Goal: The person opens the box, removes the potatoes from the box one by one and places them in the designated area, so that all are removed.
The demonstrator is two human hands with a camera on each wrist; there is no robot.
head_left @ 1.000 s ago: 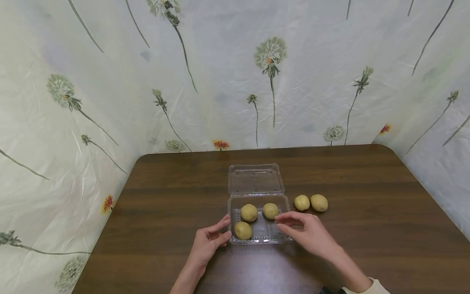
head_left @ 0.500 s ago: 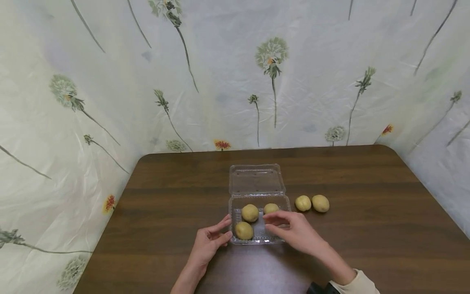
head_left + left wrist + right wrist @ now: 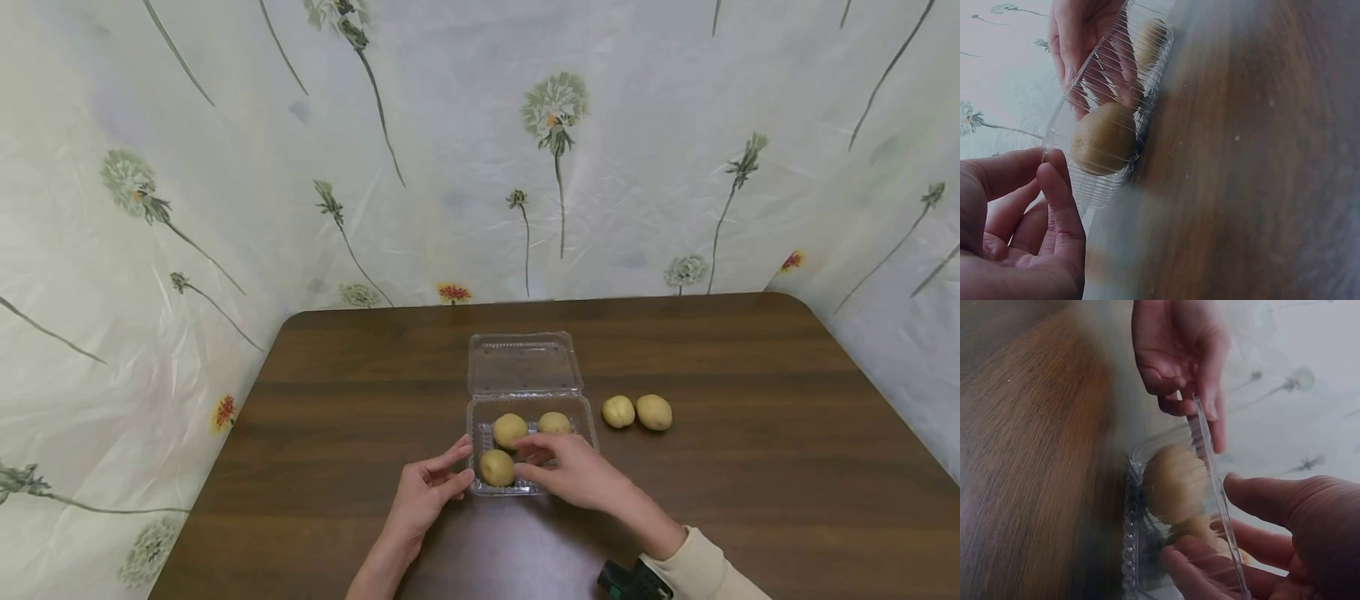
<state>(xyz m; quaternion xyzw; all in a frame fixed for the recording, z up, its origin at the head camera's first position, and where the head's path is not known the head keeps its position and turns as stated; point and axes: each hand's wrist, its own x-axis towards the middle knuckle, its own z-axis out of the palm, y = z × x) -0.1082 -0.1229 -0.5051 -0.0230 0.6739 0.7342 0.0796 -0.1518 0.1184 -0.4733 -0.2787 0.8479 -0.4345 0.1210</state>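
Note:
A clear plastic clamshell container (image 3: 525,490) lies on the brown table with its lid folded back. Inside sit three potatoes: one at the front left (image 3: 497,468), one behind it (image 3: 509,431) and one at the back right (image 3: 554,422), partly covered by my right hand. My left hand (image 3: 427,492) pinches the container's left rim between thumb and fingers, as the left wrist view confirms. My right hand (image 3: 573,475) reaches over the tray with loosely bent fingers, its fingertips close beside the front-left potato. Thumb and fingers stay apart there, and I see no grip on it.
Two more potatoes, a nearer-in one (image 3: 618,412) and an outer one (image 3: 654,412), lie on the table to the right of the container. The raised-edge lid (image 3: 522,364) extends behind the tray. A flower-printed curtain (image 3: 450,167) hangs beyond the table.
My right hand has moved left across the container, from beside the back-right potato to the front-left one. My left hand stays at the left rim, and the potatoes have not visibly moved.

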